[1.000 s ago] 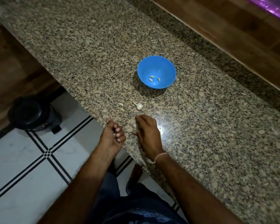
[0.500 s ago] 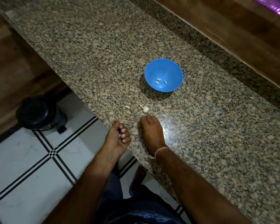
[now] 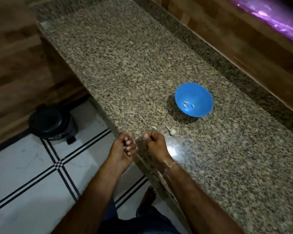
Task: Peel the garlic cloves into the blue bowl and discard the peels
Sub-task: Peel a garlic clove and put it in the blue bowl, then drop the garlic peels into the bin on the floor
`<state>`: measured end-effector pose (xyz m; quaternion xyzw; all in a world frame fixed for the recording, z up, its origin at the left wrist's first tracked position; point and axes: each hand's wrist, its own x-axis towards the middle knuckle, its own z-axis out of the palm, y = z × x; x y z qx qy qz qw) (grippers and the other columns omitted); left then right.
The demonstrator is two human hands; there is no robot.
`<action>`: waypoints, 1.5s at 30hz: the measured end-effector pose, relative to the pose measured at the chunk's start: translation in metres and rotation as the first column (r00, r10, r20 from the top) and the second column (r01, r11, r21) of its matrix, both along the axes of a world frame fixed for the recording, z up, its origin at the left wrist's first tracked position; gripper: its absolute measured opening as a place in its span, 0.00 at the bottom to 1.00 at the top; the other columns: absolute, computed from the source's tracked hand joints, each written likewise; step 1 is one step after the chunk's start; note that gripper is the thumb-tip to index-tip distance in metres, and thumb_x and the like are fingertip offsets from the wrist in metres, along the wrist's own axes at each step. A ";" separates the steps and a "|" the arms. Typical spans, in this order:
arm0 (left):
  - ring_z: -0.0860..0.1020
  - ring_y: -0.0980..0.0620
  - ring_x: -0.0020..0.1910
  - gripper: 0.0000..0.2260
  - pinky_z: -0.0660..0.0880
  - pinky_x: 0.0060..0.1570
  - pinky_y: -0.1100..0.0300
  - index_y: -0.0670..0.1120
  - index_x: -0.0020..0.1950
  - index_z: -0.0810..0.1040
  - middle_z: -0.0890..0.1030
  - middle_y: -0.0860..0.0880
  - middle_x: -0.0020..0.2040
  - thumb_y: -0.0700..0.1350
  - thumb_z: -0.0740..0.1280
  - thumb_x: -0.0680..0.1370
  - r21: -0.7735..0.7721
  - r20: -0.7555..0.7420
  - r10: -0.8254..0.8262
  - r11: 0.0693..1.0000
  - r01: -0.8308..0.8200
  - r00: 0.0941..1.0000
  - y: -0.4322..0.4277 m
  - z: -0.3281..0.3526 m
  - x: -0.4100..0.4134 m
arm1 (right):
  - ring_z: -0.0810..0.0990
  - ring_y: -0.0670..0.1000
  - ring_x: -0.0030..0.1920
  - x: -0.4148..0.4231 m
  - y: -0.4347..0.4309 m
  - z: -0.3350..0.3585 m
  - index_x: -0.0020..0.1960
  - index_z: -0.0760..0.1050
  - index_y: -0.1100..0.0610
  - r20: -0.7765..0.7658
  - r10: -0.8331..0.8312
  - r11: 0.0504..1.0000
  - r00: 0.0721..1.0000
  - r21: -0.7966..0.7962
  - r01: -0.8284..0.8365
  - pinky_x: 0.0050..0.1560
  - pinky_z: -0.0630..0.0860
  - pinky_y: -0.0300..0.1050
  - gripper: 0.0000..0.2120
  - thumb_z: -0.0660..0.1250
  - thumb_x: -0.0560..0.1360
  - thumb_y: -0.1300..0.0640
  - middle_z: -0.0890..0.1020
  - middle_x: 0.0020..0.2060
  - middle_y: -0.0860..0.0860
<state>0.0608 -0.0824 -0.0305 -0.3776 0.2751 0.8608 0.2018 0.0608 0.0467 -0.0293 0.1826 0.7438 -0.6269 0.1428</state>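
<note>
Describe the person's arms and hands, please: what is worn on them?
Both forearms are bare; no sleeves, gloves or watch show. The left hand and its wrist wear nothing. The right hand has a thin pale thread tied round the wrist, with a loose end hanging. No rings are visible on either hand.

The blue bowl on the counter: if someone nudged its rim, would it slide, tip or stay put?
The blue bowl looks like thin plastic holding only three small cloves, so it is probably light and would slide on the polished granite counter. Its base looks narrower than its rim, so a push at the rim might rock or tip it.
</note>
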 end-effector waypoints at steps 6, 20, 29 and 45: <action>0.61 0.57 0.18 0.22 0.55 0.17 0.64 0.49 0.35 0.66 0.65 0.52 0.25 0.56 0.55 0.87 -0.021 -0.018 0.121 0.992 -0.121 0.992 -0.110 0.004 -0.025 | 0.69 0.49 0.35 -0.041 -0.110 0.003 0.43 0.75 0.60 0.026 0.125 0.989 0.992 -0.087 -0.122 0.36 0.68 0.41 0.14 0.59 0.86 0.64 0.73 0.34 0.55; 0.61 0.57 0.19 0.23 0.56 0.17 0.65 0.48 0.34 0.66 0.65 0.52 0.25 0.57 0.56 0.86 -0.069 -0.032 0.455 0.887 -0.456 0.890 -0.429 0.004 -0.023 | 0.70 0.47 0.33 -0.106 -0.417 -0.008 0.37 0.73 0.55 0.104 0.303 0.938 0.947 -0.211 -0.276 0.37 0.71 0.40 0.18 0.61 0.82 0.70 0.73 0.30 0.50; 0.61 0.58 0.19 0.24 0.56 0.18 0.65 0.48 0.33 0.67 0.65 0.52 0.25 0.57 0.56 0.86 -0.121 -0.007 0.555 0.825 -0.552 0.832 -0.523 -0.014 -0.043 | 0.74 0.50 0.37 -0.155 -0.518 -0.035 0.39 0.77 0.55 0.169 0.394 0.909 0.904 -0.217 -0.356 0.42 0.75 0.46 0.15 0.64 0.83 0.65 0.78 0.35 0.52; 0.66 0.57 0.19 0.20 0.62 0.17 0.66 0.47 0.37 0.67 0.69 0.51 0.25 0.52 0.55 0.87 -0.151 0.437 0.522 0.845 -0.513 0.732 -0.585 -0.300 -0.178 | 0.76 0.50 0.36 -0.271 -0.613 -0.291 0.51 0.79 0.64 0.669 0.195 0.973 0.717 -0.221 -0.058 0.32 0.77 0.39 0.03 0.66 0.82 0.66 0.78 0.38 0.58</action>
